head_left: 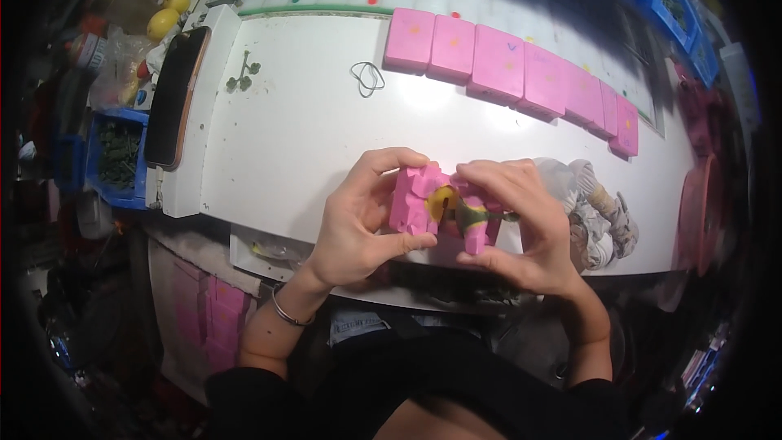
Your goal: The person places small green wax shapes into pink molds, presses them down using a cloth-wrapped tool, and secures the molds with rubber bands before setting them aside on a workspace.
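Note:
Over the near edge of the white table, a pink rubber mold (pixel 413 204) is spread open between my two hands. My left hand (pixel 354 216) grips its left part, fingers on top and thumb below. The right part is pinched by my right hand (pixel 525 224) in the same way. Jagged faces show on the parted halves. Between them sit a yellow round patch (pixel 441 202) and a dark green piece (pixel 472 217); whether the green piece is loose or still seated I cannot tell. My palms hide the mold's outer sides.
A row of pink blocks (pixel 498 65) lines the table's far right. Near it lie a thin dark band (pixel 368 79) and small green pieces (pixel 243 73). A phone (pixel 177 98) leans at left, beside a blue bin (pixel 120 155). Crumpled cloth bundles (pixel 599 212) rest by my right hand.

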Action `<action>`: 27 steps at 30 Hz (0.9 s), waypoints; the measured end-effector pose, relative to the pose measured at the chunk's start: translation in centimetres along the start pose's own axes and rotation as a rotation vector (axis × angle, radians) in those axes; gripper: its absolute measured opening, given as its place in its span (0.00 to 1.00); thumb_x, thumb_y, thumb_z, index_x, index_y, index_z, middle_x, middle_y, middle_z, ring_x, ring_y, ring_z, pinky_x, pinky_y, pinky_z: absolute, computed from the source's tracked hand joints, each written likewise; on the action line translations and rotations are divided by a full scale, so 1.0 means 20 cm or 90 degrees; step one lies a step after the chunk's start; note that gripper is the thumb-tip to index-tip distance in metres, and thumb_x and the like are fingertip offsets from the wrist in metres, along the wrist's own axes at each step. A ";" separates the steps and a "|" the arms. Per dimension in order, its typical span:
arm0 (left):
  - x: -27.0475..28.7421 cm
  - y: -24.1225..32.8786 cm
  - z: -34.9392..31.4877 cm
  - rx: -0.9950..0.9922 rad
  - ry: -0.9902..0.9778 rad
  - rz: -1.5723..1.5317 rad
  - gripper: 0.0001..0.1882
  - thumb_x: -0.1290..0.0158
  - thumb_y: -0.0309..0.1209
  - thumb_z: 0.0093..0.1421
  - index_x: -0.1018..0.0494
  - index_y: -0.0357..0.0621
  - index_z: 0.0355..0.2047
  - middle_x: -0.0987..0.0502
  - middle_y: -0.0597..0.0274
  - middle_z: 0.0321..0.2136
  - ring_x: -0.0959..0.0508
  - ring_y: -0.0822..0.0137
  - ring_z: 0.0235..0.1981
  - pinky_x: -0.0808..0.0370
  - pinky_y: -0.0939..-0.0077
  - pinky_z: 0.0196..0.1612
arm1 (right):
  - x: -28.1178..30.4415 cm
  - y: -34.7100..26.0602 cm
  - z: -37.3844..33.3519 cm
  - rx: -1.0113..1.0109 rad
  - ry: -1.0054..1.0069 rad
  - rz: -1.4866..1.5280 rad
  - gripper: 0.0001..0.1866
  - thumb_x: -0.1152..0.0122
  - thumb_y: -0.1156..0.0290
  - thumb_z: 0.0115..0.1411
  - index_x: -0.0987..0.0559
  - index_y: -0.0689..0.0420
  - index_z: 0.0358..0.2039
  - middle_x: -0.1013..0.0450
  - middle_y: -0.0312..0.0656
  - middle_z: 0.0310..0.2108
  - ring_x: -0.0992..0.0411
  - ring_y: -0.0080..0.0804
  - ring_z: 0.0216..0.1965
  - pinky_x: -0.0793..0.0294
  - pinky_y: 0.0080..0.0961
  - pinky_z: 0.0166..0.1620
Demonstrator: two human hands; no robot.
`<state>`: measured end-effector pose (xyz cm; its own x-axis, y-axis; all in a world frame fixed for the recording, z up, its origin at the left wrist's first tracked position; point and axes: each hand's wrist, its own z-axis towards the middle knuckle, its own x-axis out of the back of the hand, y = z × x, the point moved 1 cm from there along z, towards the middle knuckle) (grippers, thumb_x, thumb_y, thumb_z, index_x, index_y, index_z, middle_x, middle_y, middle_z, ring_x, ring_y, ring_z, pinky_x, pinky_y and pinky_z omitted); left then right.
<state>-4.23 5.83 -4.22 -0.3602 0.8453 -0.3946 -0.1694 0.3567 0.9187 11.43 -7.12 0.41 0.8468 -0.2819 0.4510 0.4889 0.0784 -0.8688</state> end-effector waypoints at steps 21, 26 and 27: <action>-0.30 0.22 0.03 0.036 0.007 0.323 0.22 0.47 0.45 0.60 0.32 0.37 0.22 0.31 0.66 0.12 0.33 0.80 0.16 0.37 0.82 0.19 | 0.10 -0.21 -0.11 -0.091 -0.057 0.156 0.37 0.50 0.81 0.53 0.51 0.64 0.64 0.29 0.43 0.30 0.32 0.22 0.32 0.32 0.17 0.38; -0.34 0.17 0.00 0.042 -0.061 0.293 0.19 0.45 0.42 0.59 0.31 0.36 0.29 0.27 0.67 0.20 0.30 0.81 0.20 0.33 0.84 0.22 | 0.07 -0.18 -0.16 -0.117 0.075 0.189 0.36 0.46 0.79 0.54 0.48 0.65 0.62 0.31 0.39 0.27 0.32 0.20 0.30 0.35 0.14 0.36; -0.35 0.18 0.00 0.030 -0.055 0.371 0.19 0.43 0.42 0.57 0.31 0.36 0.29 0.27 0.66 0.20 0.29 0.80 0.19 0.32 0.84 0.23 | 0.07 -0.17 -0.16 -0.077 0.116 0.175 0.29 0.43 0.78 0.57 0.40 0.63 0.58 0.27 0.41 0.29 0.28 0.20 0.30 0.29 0.17 0.35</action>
<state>-2.28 1.14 1.84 -0.3056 0.9358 0.1758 0.0757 -0.1602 0.9842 10.23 -10.79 3.26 0.8868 -0.4327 0.1623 0.2100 0.0645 -0.9756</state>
